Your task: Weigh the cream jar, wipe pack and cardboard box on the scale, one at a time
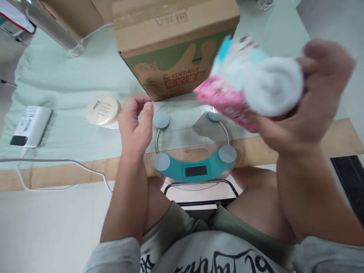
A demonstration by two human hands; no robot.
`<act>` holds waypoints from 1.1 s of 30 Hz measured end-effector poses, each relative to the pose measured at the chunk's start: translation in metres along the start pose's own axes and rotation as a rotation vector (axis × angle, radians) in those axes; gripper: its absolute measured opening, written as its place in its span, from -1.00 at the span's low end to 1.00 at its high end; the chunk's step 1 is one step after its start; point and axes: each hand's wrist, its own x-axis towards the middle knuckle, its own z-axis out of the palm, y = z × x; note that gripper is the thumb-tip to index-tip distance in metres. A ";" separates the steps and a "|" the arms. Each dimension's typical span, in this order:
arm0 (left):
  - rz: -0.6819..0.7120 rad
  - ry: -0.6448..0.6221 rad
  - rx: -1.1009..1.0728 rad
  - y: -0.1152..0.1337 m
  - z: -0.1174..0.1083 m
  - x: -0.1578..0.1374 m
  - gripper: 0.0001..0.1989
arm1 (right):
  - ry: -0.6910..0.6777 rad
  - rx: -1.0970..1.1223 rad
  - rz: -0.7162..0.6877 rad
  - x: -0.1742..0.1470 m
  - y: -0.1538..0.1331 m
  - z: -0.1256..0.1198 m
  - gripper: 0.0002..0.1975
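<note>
One right hand [308, 102] grips one package [237, 81], one unclenched left hand [133, 125] beside one tub [102, 110].

Your green-clothed table [57, 83] bears a brown cardboard box [170, 62], round cream-lidded jar [104, 110], oblong white device [31, 125] and teal-panelled glass scale [178, 167].

Table [51, 81] spans most of view. Pale green cloth [31, 93] over top, loosely wrinkled at left. Cloth stops short of near side; bare wood strip [57, 176] runs along there, light brown. Floor [51, 231] pale, almost white at lower left, greyer at upper right. Black metal frame [207, 203] below near edge, partly curved. Dark panel [348, 185] low at right, kind unclear. Thin metal rod [8, 83] beyond table's left side. Light soft, shadows faint.
</note>
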 end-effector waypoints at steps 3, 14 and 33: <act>-0.072 0.121 -0.213 -0.003 0.003 -0.001 -0.44 | -0.096 0.168 -0.275 -0.001 -0.032 0.027 -0.18; -0.064 -0.203 -0.330 -0.011 0.026 -0.015 -0.60 | -0.204 0.332 0.270 -0.019 0.004 0.065 -0.51; -0.236 0.189 -0.743 -0.012 0.039 -0.013 -0.62 | -0.368 0.051 -0.190 -0.015 -0.061 0.053 -0.52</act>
